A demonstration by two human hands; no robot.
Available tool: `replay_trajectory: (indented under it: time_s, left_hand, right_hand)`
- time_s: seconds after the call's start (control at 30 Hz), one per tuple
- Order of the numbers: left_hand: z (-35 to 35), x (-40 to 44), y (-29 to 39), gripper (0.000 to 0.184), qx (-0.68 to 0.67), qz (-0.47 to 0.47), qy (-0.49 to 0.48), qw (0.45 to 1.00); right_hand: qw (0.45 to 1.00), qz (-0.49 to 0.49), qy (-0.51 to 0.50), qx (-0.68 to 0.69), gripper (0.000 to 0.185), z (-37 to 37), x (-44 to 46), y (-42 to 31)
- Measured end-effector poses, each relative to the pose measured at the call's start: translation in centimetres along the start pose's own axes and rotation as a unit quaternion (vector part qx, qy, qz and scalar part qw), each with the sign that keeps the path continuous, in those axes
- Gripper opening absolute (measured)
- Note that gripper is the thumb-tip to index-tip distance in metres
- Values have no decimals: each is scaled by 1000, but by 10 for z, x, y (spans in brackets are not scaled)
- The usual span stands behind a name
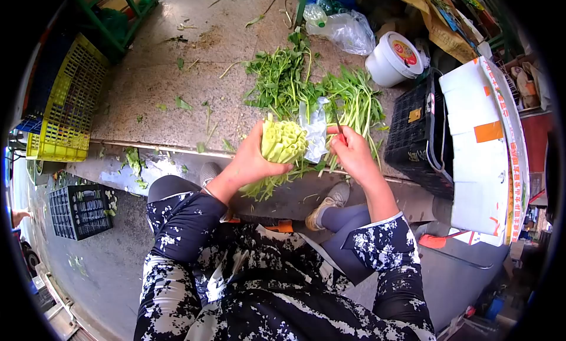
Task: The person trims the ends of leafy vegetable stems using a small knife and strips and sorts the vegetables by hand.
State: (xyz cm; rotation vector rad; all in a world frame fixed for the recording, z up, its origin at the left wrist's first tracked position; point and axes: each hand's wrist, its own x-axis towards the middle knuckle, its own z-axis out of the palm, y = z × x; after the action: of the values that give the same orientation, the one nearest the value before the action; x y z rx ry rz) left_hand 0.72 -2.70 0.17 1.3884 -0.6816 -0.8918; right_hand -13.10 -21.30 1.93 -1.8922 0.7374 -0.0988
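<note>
My left hand (243,159) is closed around a thick bunch of pale green leafy stems (284,142), its cut ends turned up toward me and its leaves hanging below. In my right hand (358,157) is a small knife (340,134) with a red handle; its thin dark blade points away from me. Between both hands lies a crumpled clear plastic bag (315,130). Just beyond, loose leafy greens (277,84) are spread on the stone ledge, and longer green stalks (362,102) lie beside and behind my right hand.
A black crate (415,126) and white foam boxes (480,146) stand at right, near a white bucket (394,59). Clear plastic bags (351,31) lie farther back. At left are a yellow crate (65,99) and, on the lower ground, another black crate (79,211). Leaf scraps litter the ledge (171,117).
</note>
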Motion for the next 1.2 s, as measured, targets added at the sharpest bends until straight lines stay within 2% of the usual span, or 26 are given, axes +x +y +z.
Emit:
replay_trajectory:
  time_s: [0.07, 0.13, 0.17, 0.2, 0.3, 0.33, 0.37, 0.43, 0.47, 0.53, 0.57, 0.63, 0.83, 0.9, 0.97, 1.03, 1.07, 1.13, 1.2]
  left_hand:
    - [-5, -1, -7, 74, 33, 4, -6, 999]
    - [-7, -1, -7, 74, 64, 10, -9, 998]
    - [-6, -1, -7, 75, 20, 2, -11, 1000]
    - [-6, -3, -5, 76, -25, -6, -13, 1000]
    - [-8, -5, -3, 79, -67, 2, -1, 998]
    - [-8, -5, -2, 77, -55, -2, 3, 998]
    - [-11, -4, -4, 77, -55, -4, 6, 998]
    - [-16, -3, -12, 72, 19, -49, 21, 998]
    - [-17, -2, -18, 64, 6, -41, 34, 999]
    - [-20, -2, -23, 62, 5, -52, 30, 998]
    - [-21, -2, -26, 60, 2, -61, 26, 998]
    - [-21, -4, -27, 57, 23, -53, 31, 998]
    - [-28, -8, -20, 50, 35, -50, 0, 998]
    - [-31, -10, -15, 46, 4, -79, -51, 996]
    - [-34, -13, -20, 46, -6, -98, -52, 994]
    - [-39, -18, -27, 46, -15, -117, -55, 991]
    - [-42, -21, -30, 47, -53, -161, -50, 984]
    - [-41, -28, -32, 48, -79, -214, -35, 973]
    - [-43, -31, -36, 53, -79, -228, -47, 969]
  right_hand:
    - [996, 1, 4, 85, 31, 6, -4, -9]
    - [998, 17, -7, 54, 30, 12, -12, -25]
    - [999, 31, -18, 21, 30, 14, -14, -27]
    - [998, -50, -19, -35, 34, 18, -13, -19]
    - [988, -105, 17, -112, 35, 32, -15, -11]
    - [986, -120, -13, -115, 36, 33, -18, -18]
    - [976, -178, -17, -121, 35, 37, -19, -17]
    - [941, -282, 6, -187, 48, 46, -20, -16]
    - [942, -281, 5, -185, 48, 51, -22, -16]
    - [943, -271, -6, -191, 63, 60, -24, -18]
    - [944, -270, -6, -190, 63, 62, -24, -17]
    - [929, -311, -9, -203, 73, 65, -20, -14]
    - [919, -328, -21, -216, 73, 74, -15, -14]
    - [923, -309, -37, -225, 73, 77, -15, -10]
    - [927, -290, -52, -233, 74, 82, -13, -5]
    - [942, -213, -98, -242, 69, 87, -9, 2]
    - [942, -211, -96, -241, 69, 89, -6, 9]
    - [950, -93, -164, -249, 59, 92, -1, 22]
    - [953, -78, -189, -225, 55, 93, -1, 28]
